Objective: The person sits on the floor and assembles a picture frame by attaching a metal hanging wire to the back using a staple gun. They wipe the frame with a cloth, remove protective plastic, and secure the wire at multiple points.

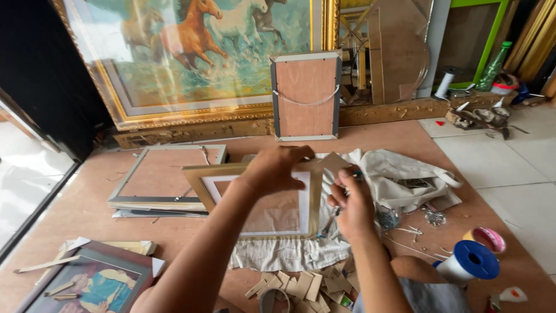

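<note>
Lower left: a dark-framed picture (95, 281) lies flat on the brown floor (69, 203) with card corner guards around it, seemingly set out of the way.
Upper left: a big gold-framed horse painting (191, 58) leans against the back, upright so its face stays untouched.
Left of centre: a grey frame (168, 174) lies back-up on a small stack, its hanging cord showing at the upper edge.
Centre, thing in hand: a gold frame (255, 203) rests on a white cloth (289, 252), which likely pads it against the floor.
Left hand (275, 171): it lies over the frame's top edge near the upper right corner, fingers curled down and pressing, apparently steadying the frame; whether they pinch anything cannot be told.
Right hand (353, 206): just beside the frame's right edge, fingers closed around something small that is too hidden to name.
Upper centre: a small frame (306, 95) stands upright, back outward, cord strung across.
Bottom centre: loose card corner pieces (307, 284) sit close to the person, within easy reach.
Right: small metal fittings (408, 223) lie scattered by the cloth.
Lower right: a blue-ended spool of white cord (472, 261) and a tape roll (489, 237) lie near the person's knee.
</note>
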